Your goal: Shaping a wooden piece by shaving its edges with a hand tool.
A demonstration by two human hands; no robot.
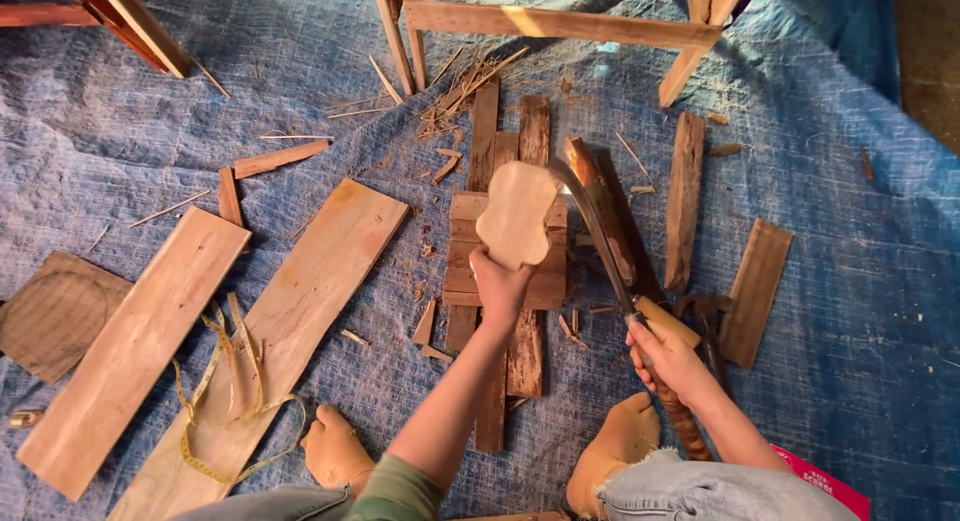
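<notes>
Over the boards, left hand (498, 286) grips carved blank (516, 213); right hand (668, 359) hides machete (598, 236) handle.

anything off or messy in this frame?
Messy, nothing broken. Wood chips and splinters litter the blue tarp around the stacked slats. A yellow tape measure lies tangled across a plank. The curved blade in the right hand sits close to the left hand holding the carved piece.
</notes>
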